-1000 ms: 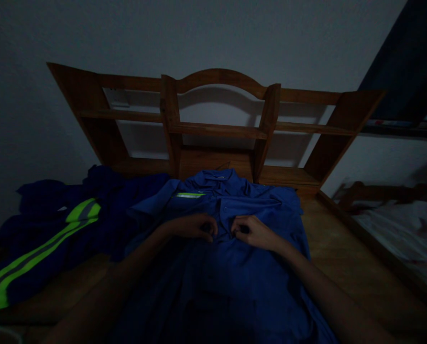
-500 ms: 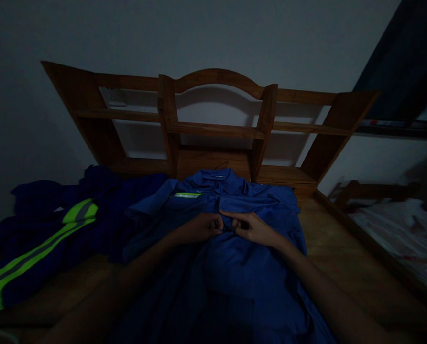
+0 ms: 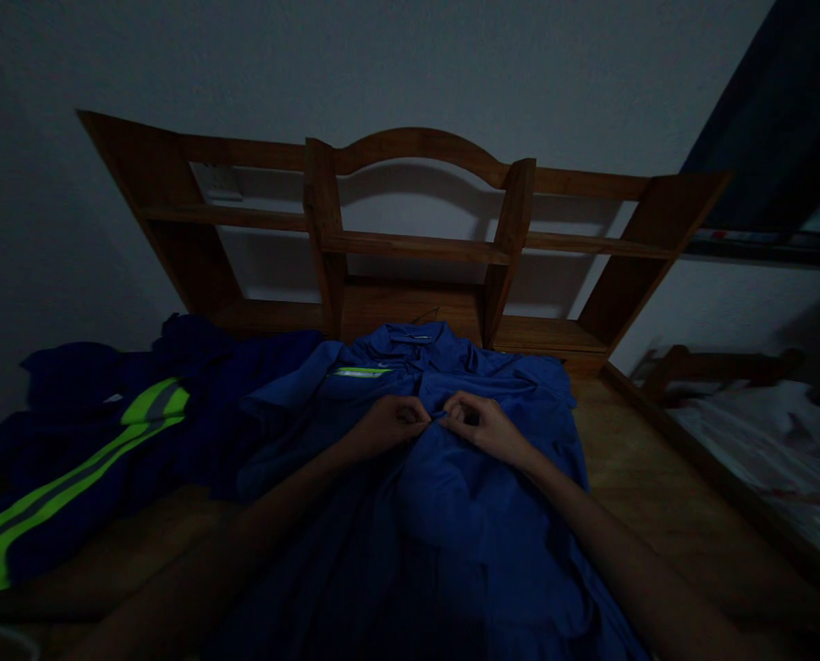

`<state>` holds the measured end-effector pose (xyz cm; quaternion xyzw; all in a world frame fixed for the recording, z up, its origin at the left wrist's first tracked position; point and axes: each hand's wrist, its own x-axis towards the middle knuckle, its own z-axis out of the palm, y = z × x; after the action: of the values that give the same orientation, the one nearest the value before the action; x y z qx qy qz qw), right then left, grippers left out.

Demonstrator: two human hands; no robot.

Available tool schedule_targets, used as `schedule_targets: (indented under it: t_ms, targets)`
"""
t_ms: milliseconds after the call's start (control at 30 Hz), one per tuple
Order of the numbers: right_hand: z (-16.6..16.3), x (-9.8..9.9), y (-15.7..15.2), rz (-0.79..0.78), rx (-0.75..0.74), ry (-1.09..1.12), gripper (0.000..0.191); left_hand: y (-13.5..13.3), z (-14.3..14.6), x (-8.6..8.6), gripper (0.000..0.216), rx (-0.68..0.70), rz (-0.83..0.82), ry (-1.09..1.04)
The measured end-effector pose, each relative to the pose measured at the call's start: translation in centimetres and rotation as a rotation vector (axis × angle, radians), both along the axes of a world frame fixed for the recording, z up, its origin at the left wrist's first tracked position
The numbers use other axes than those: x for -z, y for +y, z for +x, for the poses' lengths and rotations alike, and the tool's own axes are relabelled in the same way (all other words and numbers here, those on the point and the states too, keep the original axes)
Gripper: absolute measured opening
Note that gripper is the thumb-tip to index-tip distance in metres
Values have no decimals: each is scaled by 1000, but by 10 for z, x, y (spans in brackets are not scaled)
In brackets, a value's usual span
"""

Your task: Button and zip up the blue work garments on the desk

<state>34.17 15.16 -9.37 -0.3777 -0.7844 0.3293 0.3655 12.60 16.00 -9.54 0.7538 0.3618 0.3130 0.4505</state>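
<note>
Both sets of fingers [image 3: 418, 419] are pinched tight on the front placket of a blue work shirt [image 3: 465, 523], with the left hand [image 3: 388, 424] and right hand [image 3: 484, 426] almost touching at the chest. The shirt lies flat on a wooden bed base [image 3: 634, 464], collar at the far end. Just left of it there's a heaped dark garment with neon stripes [image 3: 106, 431]. A shelved headboard [image 3: 416, 246] stands behind.

Dim room, wooden shelf unit [image 3: 416, 243], pale wall [image 3: 382, 64]
</note>
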Motion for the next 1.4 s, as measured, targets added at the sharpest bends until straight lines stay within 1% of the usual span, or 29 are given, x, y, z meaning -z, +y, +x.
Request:
schedule_targets:
  t_ms: [67, 133, 200, 267, 333, 433, 567, 767, 1000, 1167, 1400]
  targets:
    - [-2, -3, 0, 23, 63, 80, 22, -4, 6, -3, 19, -61, 16, -80]
    - [-3, -7, -1, 32, 82, 164, 27, -6, 10, -3, 18, -54, -11, -139]
    - [-4, -10, -3, 41, 70, 216, 30, -7, 14, 2, 17, -30, -69, -172]
    - [-5, -11, -6, 70, 43, 190, 24, -5, 15, 8, 17, -40, -134, -177]
    - [-4, -12, -8, 126, 5, 110, 15, -4, 16, 13, 18, -85, -183, -180]
    - [-4, -13, -10, 204, -46, 28, 10, -3, 16, 14, 20, -151, -211, -236]
    - [-3, -16, -12, 247, -39, 10, 11, -3, 16, 10, 21, -178, -198, -258]
    - [-3, -14, -13, 236, -37, -5, 13, -5, 16, 12, 18, -147, -166, -275]
    - [-2, -14, -15, 277, -16, -24, 16, -6, 16, 9, 17, -187, -127, -260]
    - [-2, -14, -16, 282, -1, -40, 17, -2, 14, 13, 19, -135, -133, -286]
    - [-3, -14, -14, 267, 17, -34, 13, 1, 13, 16, 22, -114, -110, -295]
